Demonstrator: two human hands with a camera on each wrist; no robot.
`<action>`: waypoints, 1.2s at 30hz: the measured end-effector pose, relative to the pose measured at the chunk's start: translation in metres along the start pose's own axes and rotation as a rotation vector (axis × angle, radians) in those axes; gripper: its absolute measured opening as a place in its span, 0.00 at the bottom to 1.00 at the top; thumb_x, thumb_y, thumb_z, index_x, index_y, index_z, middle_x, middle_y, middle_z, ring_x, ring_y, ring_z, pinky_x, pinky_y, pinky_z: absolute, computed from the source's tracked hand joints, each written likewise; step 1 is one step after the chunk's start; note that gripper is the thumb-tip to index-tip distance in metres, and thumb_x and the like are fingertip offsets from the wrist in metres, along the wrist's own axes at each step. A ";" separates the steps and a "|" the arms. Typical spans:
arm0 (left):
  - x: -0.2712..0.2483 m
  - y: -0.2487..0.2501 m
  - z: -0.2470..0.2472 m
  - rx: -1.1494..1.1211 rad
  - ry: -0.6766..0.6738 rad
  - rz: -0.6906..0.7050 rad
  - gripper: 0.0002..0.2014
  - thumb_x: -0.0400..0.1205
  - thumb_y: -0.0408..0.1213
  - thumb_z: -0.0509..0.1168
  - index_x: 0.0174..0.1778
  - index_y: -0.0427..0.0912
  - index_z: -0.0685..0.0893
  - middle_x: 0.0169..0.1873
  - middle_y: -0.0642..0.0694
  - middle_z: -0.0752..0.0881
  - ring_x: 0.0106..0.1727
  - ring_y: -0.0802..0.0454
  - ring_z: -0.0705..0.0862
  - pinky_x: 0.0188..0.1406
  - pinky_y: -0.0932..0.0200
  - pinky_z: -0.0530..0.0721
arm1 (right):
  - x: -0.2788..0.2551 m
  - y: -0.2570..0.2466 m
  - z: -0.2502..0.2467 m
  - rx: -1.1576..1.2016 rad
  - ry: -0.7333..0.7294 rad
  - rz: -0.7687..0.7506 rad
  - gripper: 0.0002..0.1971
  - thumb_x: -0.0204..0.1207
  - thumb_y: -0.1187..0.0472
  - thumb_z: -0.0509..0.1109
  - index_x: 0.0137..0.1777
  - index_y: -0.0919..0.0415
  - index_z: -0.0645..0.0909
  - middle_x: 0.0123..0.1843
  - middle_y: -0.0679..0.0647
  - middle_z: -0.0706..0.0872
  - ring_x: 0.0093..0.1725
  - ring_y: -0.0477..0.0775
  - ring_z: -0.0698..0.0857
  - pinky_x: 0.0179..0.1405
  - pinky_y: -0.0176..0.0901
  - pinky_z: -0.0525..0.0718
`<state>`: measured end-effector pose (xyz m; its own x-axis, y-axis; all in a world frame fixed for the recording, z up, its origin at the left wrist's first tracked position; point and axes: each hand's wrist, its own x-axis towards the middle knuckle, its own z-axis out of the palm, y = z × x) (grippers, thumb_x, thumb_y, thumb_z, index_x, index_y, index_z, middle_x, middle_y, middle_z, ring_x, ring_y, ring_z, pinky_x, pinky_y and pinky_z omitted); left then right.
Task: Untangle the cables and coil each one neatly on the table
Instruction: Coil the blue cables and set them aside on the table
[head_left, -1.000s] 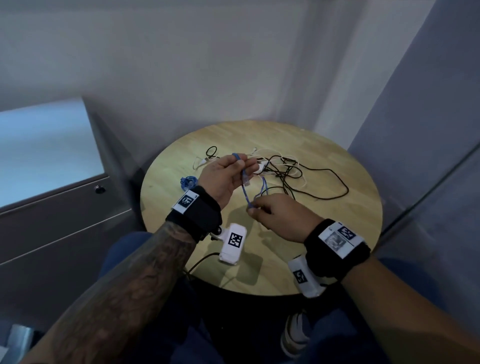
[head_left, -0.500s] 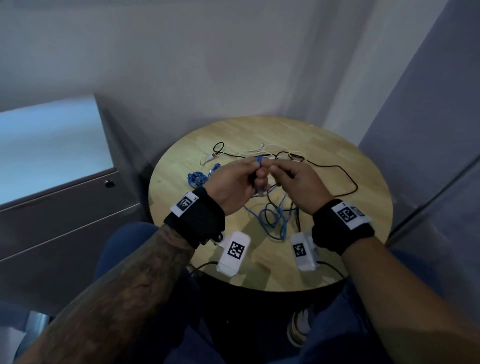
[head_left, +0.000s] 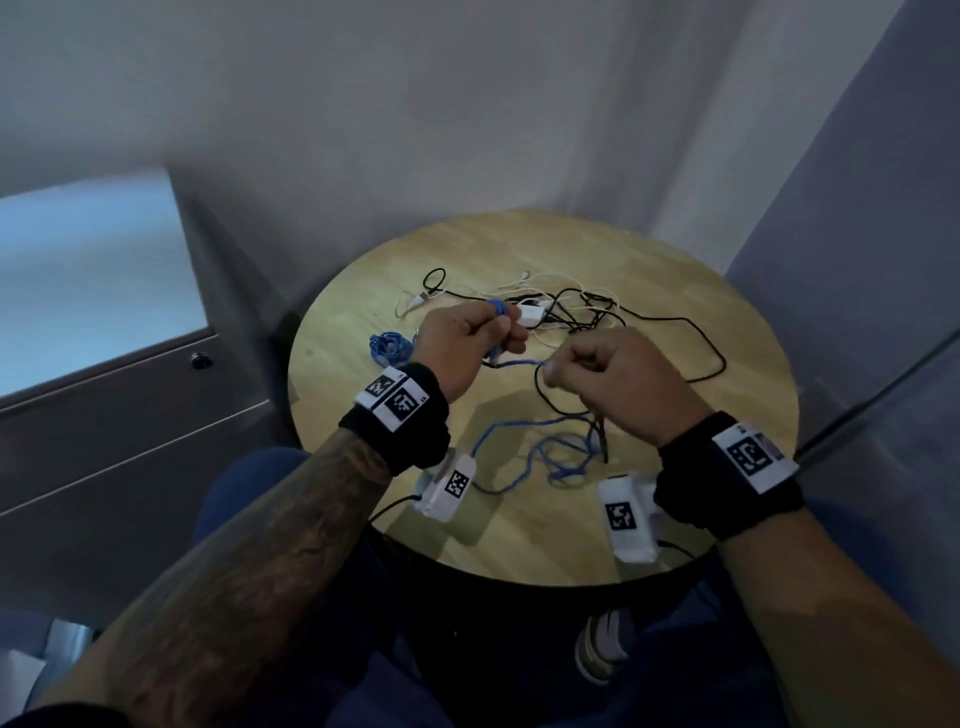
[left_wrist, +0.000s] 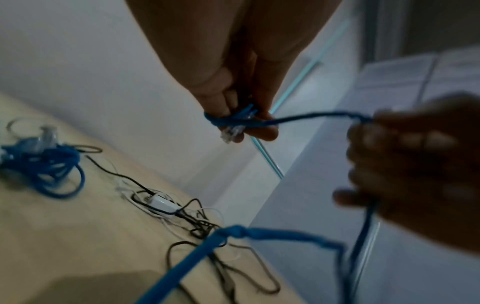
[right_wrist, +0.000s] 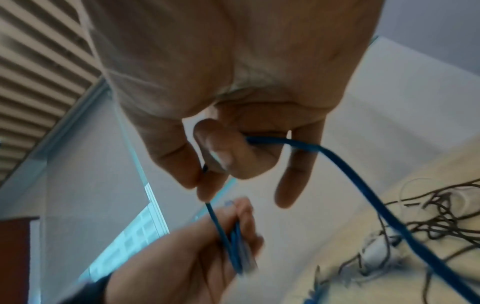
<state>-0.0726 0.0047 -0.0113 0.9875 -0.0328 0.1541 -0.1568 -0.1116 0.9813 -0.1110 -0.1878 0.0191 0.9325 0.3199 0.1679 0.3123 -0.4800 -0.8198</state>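
Above the round wooden table (head_left: 675, 519), my left hand (head_left: 470, 345) grips a small bundle of blue network cable (left_wrist: 233, 120) with its clear plug (left_wrist: 232, 132) sticking out below the fingers. A short span of that cable runs right to my right hand (head_left: 605, 382), which pinches it (right_wrist: 285, 142) between thumb and fingers. The rest of the blue cable (head_left: 550, 452) trails in loose loops on the table in front of me. Behind my hands lies a tangle of black cable (head_left: 670, 322) and white cable (head_left: 550, 283) with a white adapter (head_left: 532, 313).
A second blue cable bundle (head_left: 387, 349) lies at the table's left side. A grey cabinet (head_left: 104, 415) stands left of the table, and walls close in behind and to the right. My knees and one shoe (head_left: 597, 652) are under the near edge.
My hands, together half a second ago, have drawn apart, stretching a short span of blue cable between them. The right hand moved right and nearer to me.
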 end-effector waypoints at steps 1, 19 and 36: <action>-0.003 -0.002 0.000 0.103 -0.044 0.002 0.10 0.86 0.26 0.60 0.46 0.36 0.86 0.36 0.50 0.89 0.36 0.57 0.87 0.41 0.58 0.83 | 0.002 -0.002 -0.007 0.046 0.043 -0.019 0.09 0.78 0.63 0.75 0.38 0.67 0.87 0.23 0.41 0.80 0.25 0.38 0.75 0.27 0.33 0.76; 0.003 0.014 -0.009 -0.886 -0.111 -0.233 0.11 0.89 0.29 0.51 0.53 0.34 0.79 0.34 0.48 0.84 0.35 0.54 0.84 0.57 0.55 0.84 | 0.023 0.020 0.051 -0.088 -0.154 0.013 0.10 0.88 0.57 0.61 0.54 0.53 0.85 0.29 0.48 0.81 0.26 0.40 0.76 0.33 0.39 0.74; -0.020 0.013 0.005 0.097 -0.322 -0.005 0.14 0.90 0.32 0.53 0.46 0.34 0.82 0.32 0.41 0.83 0.30 0.52 0.81 0.33 0.60 0.77 | 0.009 0.002 -0.004 -0.127 0.053 -0.200 0.06 0.77 0.61 0.74 0.46 0.53 0.93 0.39 0.48 0.92 0.41 0.53 0.89 0.43 0.50 0.86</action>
<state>-0.0942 -0.0011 -0.0019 0.9352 -0.3426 0.0894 -0.1678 -0.2063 0.9640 -0.1011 -0.1887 0.0210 0.8569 0.3775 0.3509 0.5089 -0.5114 -0.6925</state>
